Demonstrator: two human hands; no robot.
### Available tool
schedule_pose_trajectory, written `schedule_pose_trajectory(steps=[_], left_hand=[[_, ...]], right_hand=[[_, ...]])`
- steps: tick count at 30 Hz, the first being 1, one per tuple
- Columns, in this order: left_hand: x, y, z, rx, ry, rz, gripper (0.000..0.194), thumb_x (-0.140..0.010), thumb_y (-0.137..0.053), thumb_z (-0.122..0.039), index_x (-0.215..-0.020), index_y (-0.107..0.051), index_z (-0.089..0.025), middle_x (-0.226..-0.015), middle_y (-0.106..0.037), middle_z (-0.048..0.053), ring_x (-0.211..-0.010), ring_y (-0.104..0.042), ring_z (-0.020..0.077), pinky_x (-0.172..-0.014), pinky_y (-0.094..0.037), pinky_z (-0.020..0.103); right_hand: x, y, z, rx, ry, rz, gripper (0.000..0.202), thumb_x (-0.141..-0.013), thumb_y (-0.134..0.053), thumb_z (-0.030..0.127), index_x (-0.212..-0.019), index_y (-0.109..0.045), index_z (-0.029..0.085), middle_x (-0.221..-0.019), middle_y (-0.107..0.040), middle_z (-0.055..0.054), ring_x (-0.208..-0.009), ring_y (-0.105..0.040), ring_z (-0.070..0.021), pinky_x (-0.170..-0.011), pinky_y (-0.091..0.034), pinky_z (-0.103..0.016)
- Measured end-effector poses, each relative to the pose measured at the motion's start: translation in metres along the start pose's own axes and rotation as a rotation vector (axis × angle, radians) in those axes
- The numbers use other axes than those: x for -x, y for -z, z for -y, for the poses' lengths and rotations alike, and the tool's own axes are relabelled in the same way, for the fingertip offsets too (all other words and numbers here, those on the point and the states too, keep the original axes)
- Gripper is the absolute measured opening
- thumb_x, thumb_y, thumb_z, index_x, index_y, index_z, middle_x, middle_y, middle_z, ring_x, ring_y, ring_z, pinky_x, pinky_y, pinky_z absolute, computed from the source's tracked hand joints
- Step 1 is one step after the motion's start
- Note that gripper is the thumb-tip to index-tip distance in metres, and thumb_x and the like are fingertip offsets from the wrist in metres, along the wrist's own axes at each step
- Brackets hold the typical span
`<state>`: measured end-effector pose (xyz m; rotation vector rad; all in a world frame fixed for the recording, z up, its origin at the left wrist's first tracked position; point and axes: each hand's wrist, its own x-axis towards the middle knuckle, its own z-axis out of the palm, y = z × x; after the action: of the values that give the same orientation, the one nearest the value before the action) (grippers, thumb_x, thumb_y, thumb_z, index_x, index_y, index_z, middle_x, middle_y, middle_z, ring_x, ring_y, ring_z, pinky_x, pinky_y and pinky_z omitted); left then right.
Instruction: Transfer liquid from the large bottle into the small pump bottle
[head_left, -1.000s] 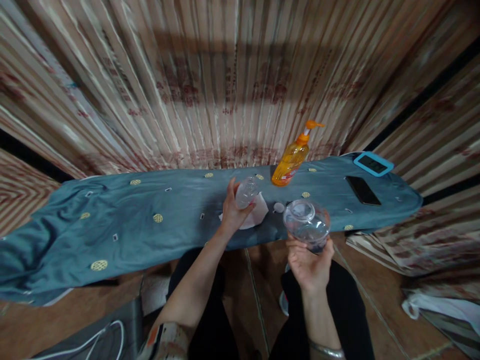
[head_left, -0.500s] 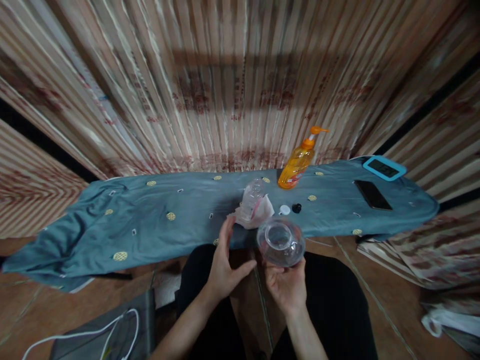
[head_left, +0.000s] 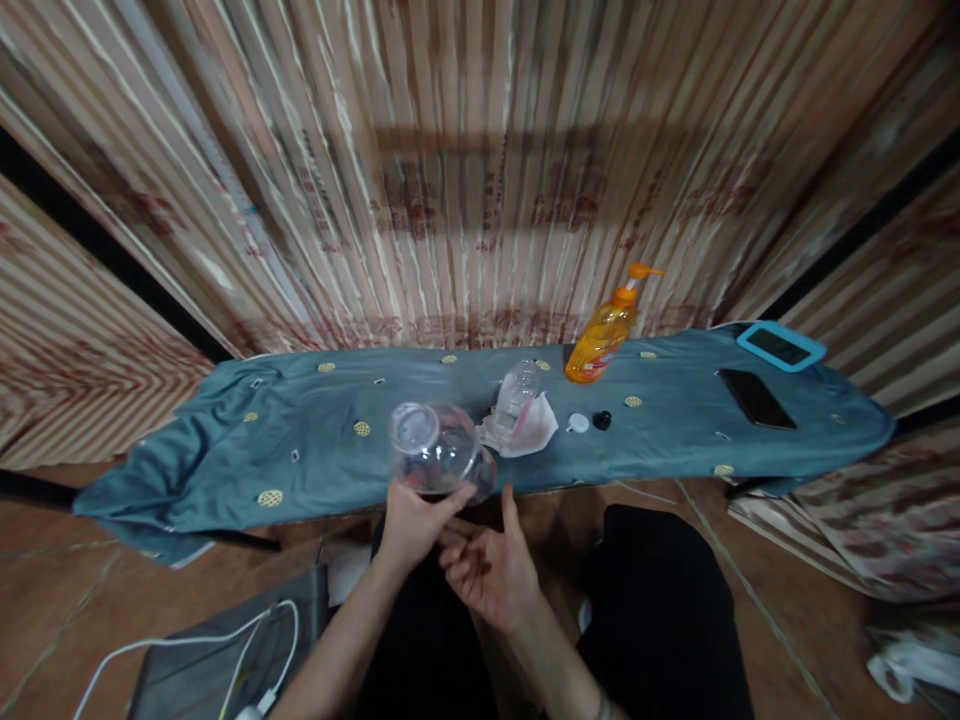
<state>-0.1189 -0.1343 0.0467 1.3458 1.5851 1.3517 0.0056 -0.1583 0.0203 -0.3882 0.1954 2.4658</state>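
A clear, rounded plastic vessel [head_left: 442,447] is tilted over the front edge of the cloth-covered board, its round end toward the upper left. My left hand [head_left: 415,527] is closed on its lower side. Just to the right, my right hand [head_left: 491,575] is below the vessel's right end, palm up with fingers apart, and seems to hold nothing. A small clear bottle [head_left: 517,392] rests on a crumpled white cloth [head_left: 533,430] beyond my hands. Right of it lie a white cap [head_left: 577,423] and a small black cap [head_left: 601,420].
An orange pump bottle [head_left: 602,340] stands near the back edge of the board [head_left: 315,400]. At the right are a dark phone [head_left: 756,399] and a blue-framed display [head_left: 781,346]. A striped curtain hangs behind. White cables [head_left: 187,640] lie at lower left.
The clear vessel has moved left, from my right hand into my left hand, and tipped over. My right hand has shifted left and opened. The view has shifted slightly.
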Motion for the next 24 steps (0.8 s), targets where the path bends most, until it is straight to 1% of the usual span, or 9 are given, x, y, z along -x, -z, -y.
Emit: schedule_pose_trajectory(steps=[2, 3, 5, 6, 8, 11, 15, 19, 24], left_hand=[[-0.025, 0.012, 0.001, -0.078, -0.045, -0.149, 0.040, -0.055, -0.079, -0.044, -0.078, -0.065, -0.015, -0.085, -0.072, 0.008, -0.085, -0.068, 0.0271, -0.084, -0.055, 0.042], [-0.039, 0.017, 0.003, -0.112, -0.056, -0.221, 0.047, -0.053, -0.080, -0.044, -0.085, -0.064, -0.014, -0.089, -0.072, 0.009, -0.088, -0.068, 0.0279, -0.087, -0.053, 0.045], [-0.068, 0.024, 0.009, -0.164, -0.084, -0.288, 0.064, -0.052, -0.082, -0.042, -0.105, -0.059, -0.014, -0.104, -0.069, 0.011, -0.096, -0.066, 0.0280, -0.092, -0.050, 0.047], [-0.082, 0.027, 0.013, -0.175, -0.126, -0.311, 0.073, -0.053, -0.082, -0.041, -0.114, -0.054, -0.015, -0.113, -0.065, 0.012, -0.101, -0.064, 0.0278, -0.095, -0.049, 0.046], [-0.105, 0.028, 0.022, -0.201, -0.170, -0.324, 0.085, -0.052, -0.083, -0.037, -0.125, -0.045, -0.016, -0.121, -0.061, 0.012, -0.108, -0.061, 0.0275, -0.098, -0.047, 0.045], [-0.128, 0.024, 0.038, -0.230, -0.122, -0.281, 0.090, -0.054, -0.083, -0.033, -0.131, -0.038, -0.017, -0.118, -0.061, 0.010, -0.106, -0.062, 0.0261, -0.097, -0.047, 0.043], [-0.136, 0.021, 0.055, -0.239, -0.056, -0.270, 0.080, -0.057, -0.081, -0.035, -0.125, -0.042, -0.018, -0.112, -0.063, 0.009, -0.102, -0.063, 0.0264, -0.095, -0.048, 0.044], [-0.133, 0.025, 0.063, -0.215, -0.041, -0.289, 0.084, -0.054, -0.083, -0.039, -0.124, -0.042, -0.018, -0.111, -0.063, 0.009, -0.100, -0.064, 0.0264, -0.094, -0.049, 0.045], [-0.135, 0.027, 0.070, -0.083, -0.102, -0.286, 0.093, -0.055, -0.084, -0.035, -0.132, -0.034, -0.018, -0.127, -0.056, 0.013, -0.110, -0.061, 0.0240, -0.099, -0.047, 0.042]], right_hand=[[0.005, 0.002, 0.000, 0.099, 0.003, -0.050, 0.075, -0.081, -0.042, 0.072, -0.100, -0.062, 0.002, -0.081, -0.070, -0.018, -0.054, -0.057, -0.0105, -0.043, -0.043, -0.017], [0.009, 0.004, 0.001, 0.131, 0.026, -0.087, 0.071, -0.084, -0.042, 0.069, -0.102, -0.061, 0.003, -0.085, -0.070, -0.019, -0.054, -0.057, -0.0103, -0.043, -0.043, -0.017], [0.017, 0.011, 0.006, 0.151, 0.092, -0.160, 0.061, -0.088, -0.044, 0.060, -0.103, -0.062, 0.004, -0.090, -0.071, -0.019, -0.054, -0.058, -0.0094, -0.044, -0.043, -0.016], [0.022, 0.016, 0.009, 0.145, 0.126, -0.187, 0.058, -0.089, -0.046, 0.057, -0.103, -0.061, 0.004, -0.091, -0.071, -0.019, -0.054, -0.058, -0.0090, -0.044, -0.044, -0.016], [0.031, 0.024, 0.017, 0.122, 0.180, -0.227, 0.053, -0.088, -0.050, 0.052, -0.105, -0.061, 0.003, -0.092, -0.070, -0.020, -0.054, -0.058, -0.0085, -0.045, -0.044, -0.015], [0.045, 0.037, 0.029, 0.080, 0.233, -0.278, 0.047, -0.090, -0.051, 0.046, -0.106, -0.060, 0.002, -0.093, -0.070, -0.020, -0.053, -0.057, -0.0079, -0.046, -0.045, -0.016], [0.063, 0.052, 0.038, 0.043, 0.285, -0.330, 0.042, -0.093, -0.047, 0.041, -0.109, -0.058, 0.004, -0.097, -0.070, -0.019, -0.056, -0.058, -0.0075, -0.048, -0.048, -0.016], [0.077, 0.065, 0.042, 0.036, 0.307, -0.319, 0.040, -0.088, -0.058, 0.037, -0.110, -0.058, 0.005, -0.100, -0.069, -0.018, -0.059, -0.058, -0.0071, -0.051, -0.050, -0.016], [0.084, 0.070, 0.048, 0.058, 0.344, -0.291, 0.038, -0.082, -0.066, 0.034, -0.109, -0.060, 0.008, -0.102, -0.070, -0.015, -0.061, -0.059, -0.0066, -0.054, -0.051, -0.015]])
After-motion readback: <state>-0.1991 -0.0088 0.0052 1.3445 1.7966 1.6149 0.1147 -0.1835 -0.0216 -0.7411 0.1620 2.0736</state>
